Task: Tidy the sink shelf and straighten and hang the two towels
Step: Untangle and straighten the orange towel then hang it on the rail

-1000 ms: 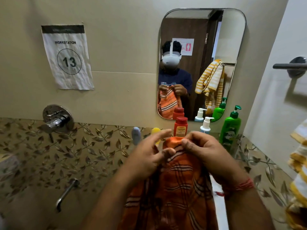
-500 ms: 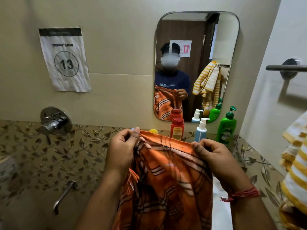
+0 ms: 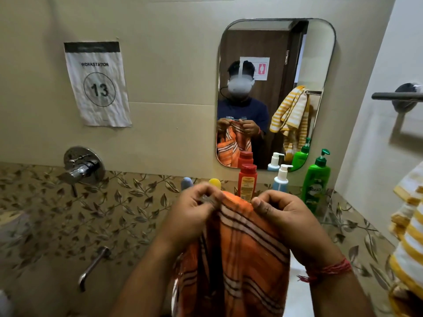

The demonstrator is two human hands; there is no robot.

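The top edge of the orange cotton towel with dark and white stripes [image 3: 235, 255] is pinched by the curled fingers of the left hand [image 3: 194, 209] and of the right hand [image 3: 281, 213] (set close together), and the cloth hangs below them. Behind, a red plastic bottle [image 3: 246, 183] stands on the shelf.

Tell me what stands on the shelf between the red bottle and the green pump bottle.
In the head view, one white-and-blue pump bottle stands between the red bottle and the green pump bottle, apart from both.
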